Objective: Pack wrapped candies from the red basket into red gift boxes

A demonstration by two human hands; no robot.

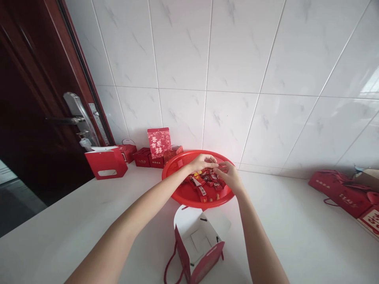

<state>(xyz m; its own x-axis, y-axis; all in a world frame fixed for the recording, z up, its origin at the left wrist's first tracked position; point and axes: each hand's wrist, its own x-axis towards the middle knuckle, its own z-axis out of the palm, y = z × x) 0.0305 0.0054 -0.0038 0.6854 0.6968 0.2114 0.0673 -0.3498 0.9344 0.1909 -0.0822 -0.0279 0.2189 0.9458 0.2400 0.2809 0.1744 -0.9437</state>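
A red plastic basket (171, 193) stands against the tiled wall with several red-wrapped candies (202, 191) in it. Over the candies, my left hand (202, 161) and my right hand (229, 175) meet fingertip to fingertip. Both have their fingers pinched together; whatever is between them is too small or hidden to name. A few small tan pieces, perhaps peanuts (217, 196), lie near the basket's front rim. Between my forearms, close to me, an open gift box (204, 262) with a white inside and dark red cord handles shows a bare bottom.
A red gift bag (106, 162) stands at the left near the dark door (35, 79). Small red boxes (142, 157) and a pink-red card bag (160, 142) line the wall. More red boxes (340, 193) lie at the right on the white tabletop (275, 213).
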